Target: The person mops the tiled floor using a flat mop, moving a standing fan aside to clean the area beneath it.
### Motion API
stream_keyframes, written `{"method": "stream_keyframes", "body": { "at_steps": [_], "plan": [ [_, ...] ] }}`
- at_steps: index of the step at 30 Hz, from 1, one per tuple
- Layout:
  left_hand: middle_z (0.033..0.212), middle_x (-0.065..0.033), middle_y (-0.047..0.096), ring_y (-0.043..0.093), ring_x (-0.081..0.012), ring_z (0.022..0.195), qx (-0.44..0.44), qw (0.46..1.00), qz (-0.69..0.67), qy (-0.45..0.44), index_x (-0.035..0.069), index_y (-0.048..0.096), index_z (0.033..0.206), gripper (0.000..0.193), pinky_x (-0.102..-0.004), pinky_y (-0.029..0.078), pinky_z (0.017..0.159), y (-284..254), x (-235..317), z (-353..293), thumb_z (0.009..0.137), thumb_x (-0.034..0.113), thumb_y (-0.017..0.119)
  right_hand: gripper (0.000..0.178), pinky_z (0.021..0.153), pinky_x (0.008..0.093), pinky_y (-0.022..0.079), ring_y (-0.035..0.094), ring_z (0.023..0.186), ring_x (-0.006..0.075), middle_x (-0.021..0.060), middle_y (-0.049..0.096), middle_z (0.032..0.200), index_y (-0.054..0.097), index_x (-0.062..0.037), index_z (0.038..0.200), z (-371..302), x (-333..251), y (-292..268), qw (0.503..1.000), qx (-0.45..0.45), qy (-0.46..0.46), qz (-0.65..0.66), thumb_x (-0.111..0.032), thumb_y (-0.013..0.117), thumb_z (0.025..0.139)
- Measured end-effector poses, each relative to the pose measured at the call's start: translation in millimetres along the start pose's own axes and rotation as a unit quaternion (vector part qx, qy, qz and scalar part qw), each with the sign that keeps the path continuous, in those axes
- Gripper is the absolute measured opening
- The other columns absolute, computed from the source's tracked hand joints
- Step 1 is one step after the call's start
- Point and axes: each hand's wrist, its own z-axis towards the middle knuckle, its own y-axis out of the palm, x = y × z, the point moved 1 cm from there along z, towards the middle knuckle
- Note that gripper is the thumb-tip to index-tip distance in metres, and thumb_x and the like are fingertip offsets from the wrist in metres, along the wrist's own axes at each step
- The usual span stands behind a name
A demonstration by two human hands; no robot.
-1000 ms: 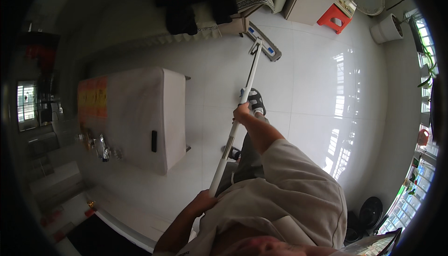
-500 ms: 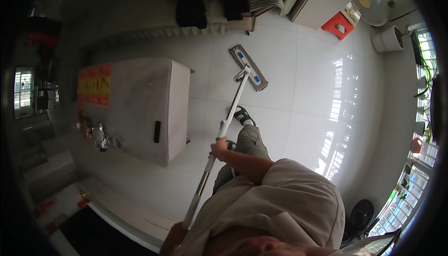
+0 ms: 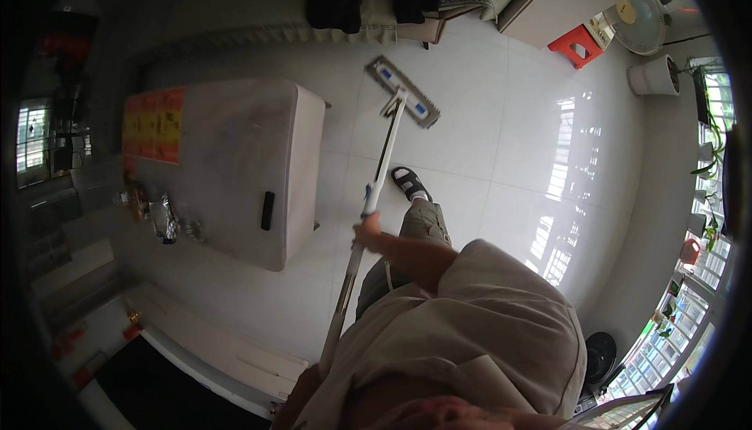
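A flat mop with a long white and silver pole point(image 3: 381, 165) slants away from me across the floor. Its grey, fringed rectangular head point(image 3: 403, 92) lies on the pale tiles, with blue clips on top. Partway along the pole, my right hand point(image 3: 366, 231) is closed around it. At the pole's near end, low in the picture, my left hand point(image 3: 310, 381) is closed on it, its fingers partly hidden. One foot in a dark sandal point(image 3: 411, 183) stands to the right of the pole.
A pale table point(image 3: 227, 171) holding a black remote point(image 3: 268, 211) and foil packet point(image 3: 164, 218) stands left. Ahead is a draped sofa point(image 3: 368, 32). A red stool point(image 3: 577, 46), standing fan point(image 3: 633, 23) and white plant pot point(image 3: 652, 76) are far right. A low cabinet point(image 3: 227, 340) is near left.
The mop head has slid left and slightly farther away. My right hand has moved a little forward with the pole, and my sandalled foot shows more fully.
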Motion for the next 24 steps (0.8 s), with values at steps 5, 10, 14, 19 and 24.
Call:
{"method": "stream_keyframes", "body": {
  "at_steps": [5,10,14,19,24],
  "plan": [
    [0.088,-0.0252,0.056,0.054,-0.0411,0.088,-0.025,0.999,0.004,-0.033,-0.004,0.049,0.09,0.034,-0.0447,0.045,0.077,-2,-55,-28,0.066,0.019,0.058,0.046,0.046,0.0422,0.053,0.058,0.066,0.0338,0.0199,0.045,0.096,0.021,-0.0091,0.104,-1,69,39,0.994,-0.055,0.068,0.066,0.001,0.055,0.074],
    [0.089,-0.0253,0.056,0.054,-0.041,0.088,0.05,0.997,0.022,0.058,-0.004,0.049,0.09,0.034,-0.0448,0.045,0.077,-7,-20,46,0.066,0.019,0.058,0.022,0.058,0.0555,0.042,0.049,0.075,0.0279,0.0118,0.046,0.091,0.036,-0.0136,0.101,100,9,12,0.99,-0.108,-0.052,-0.069,-0.02,0.043,0.082],
    [0.085,-0.0247,0.057,0.055,-0.0401,0.083,0.137,0.989,-0.018,0.046,-0.003,0.051,0.086,0.031,-0.0447,0.046,0.073,-52,66,93,0.065,0.019,0.055,0.04,0.041,0.0443,0.049,0.05,0.054,0.0252,0.0167,0.041,0.086,0.021,-0.0125,0.1,95,-113,0,0.997,0.038,-0.073,0.002,0.002,0.049,0.076],
    [0.085,-0.0245,0.058,0.054,-0.0427,0.085,0.118,0.988,-0.1,0.016,-0.003,0.053,0.085,0.028,-0.045,0.045,0.077,-68,66,157,0.064,0.017,0.055,0.038,0.04,0.0392,0.05,0.051,0.051,0.0238,0.0184,0.043,0.085,0.02,-0.0081,0.1,125,-148,16,0.989,0.089,-0.099,-0.067,0.001,0.049,0.076],
    [0.092,-0.0226,0.058,0.054,-0.0402,0.089,0.015,0.994,-0.104,0.031,0.0,0.052,0.098,0.038,-0.0441,0.045,0.076,6,29,104,0.069,0.024,0.059,0.023,0.038,0.0432,0.046,0.051,0.045,0.0272,0.0152,0.046,0.07,0.029,-0.0071,0.09,71,-67,6,0.988,0.092,-0.1,-0.079,-0.023,0.036,0.075]
  ]
}}
